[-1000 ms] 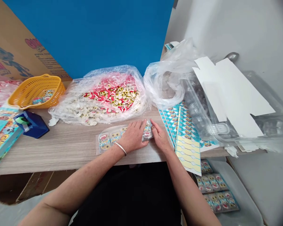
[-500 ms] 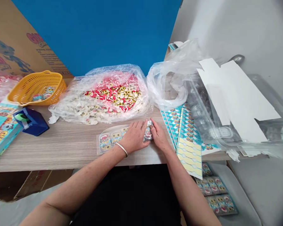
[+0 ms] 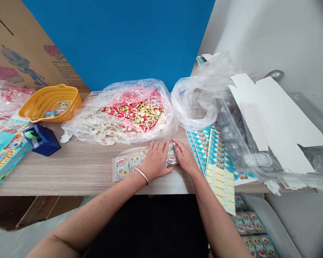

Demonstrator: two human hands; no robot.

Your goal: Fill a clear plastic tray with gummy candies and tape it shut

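Note:
A clear blister tray of candies (image 3: 129, 163) lies on the wooden table (image 3: 78, 172) near its front edge. My left hand (image 3: 156, 161), a silver bangle on its wrist, lies flat on the tray's right half with fingers stretched out. My right hand (image 3: 185, 157) pinches the tray's right end, fingers curled on it. Behind the hands sits an open plastic bag of red, white and yellow candies (image 3: 129, 113).
A yellow basket (image 3: 51, 102) and blue tape dispenser (image 3: 41, 139) stand at the left, by a printed box (image 3: 2, 154). Label sheets (image 3: 218, 157), plastic bags (image 3: 201, 96) and flat white cardboard (image 3: 271, 114) fill the right. Finished packs (image 3: 247, 225) lie below the table edge.
The camera tilted slightly, so everything sits a little lower and to the right. Both hands stay on the tray's right end with small finger shifts.

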